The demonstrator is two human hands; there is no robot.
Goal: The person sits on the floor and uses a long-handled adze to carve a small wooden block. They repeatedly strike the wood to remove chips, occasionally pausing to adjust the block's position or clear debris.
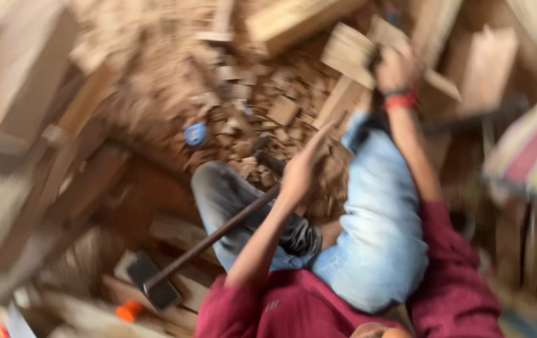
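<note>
Right grip [395,67] is clamped on a wood block [351,53], lifting it off the pile, arm stretched forward; left grip [299,172] is half open, fingers spread, beside the hammer [156,285] handle (whether it touches is blurred), perhaps for balance; the hammer head rests low near planks; wood chips [262,106] cover the floor; a striped cloth [531,150] hangs at right.

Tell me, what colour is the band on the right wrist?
Red wristband, with a dark band above it; head view.
</note>
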